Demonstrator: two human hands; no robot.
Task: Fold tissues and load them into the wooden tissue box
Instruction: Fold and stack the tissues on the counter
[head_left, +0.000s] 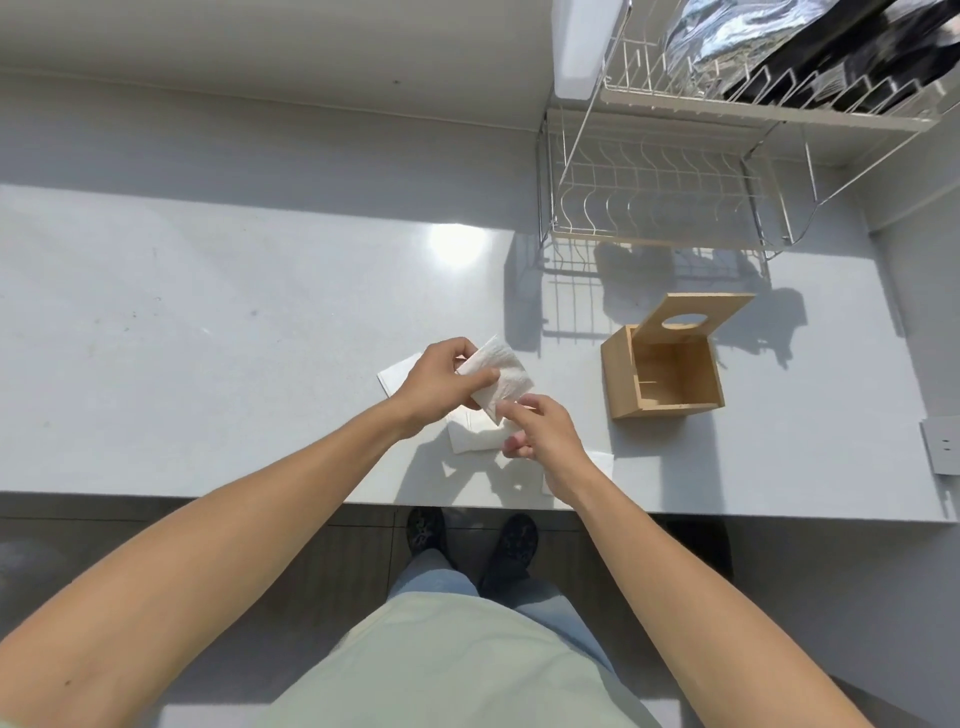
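A folded white tissue (505, 375) is held above the white counter, pinched by my left hand (436, 379) along its left edge. My right hand (540, 431) touches the tissue's lower corner with thumb and forefinger. More flat white tissues lie under the hands: one tissue (397, 375) to the left, another tissue (475, 434) below, and a third tissue (602, 465) near the front edge. The wooden tissue box (660, 374) stands to the right, empty, with its lid (691, 318) with an oval hole tipped up at the back.
A wire dish rack (665, 176) stands at the back right, with a dark foil-like bag on its top tier. The white counter (208, 338) stretches left. A grey wall socket plate (943, 447) is at the right edge. My shoes show on the floor below.
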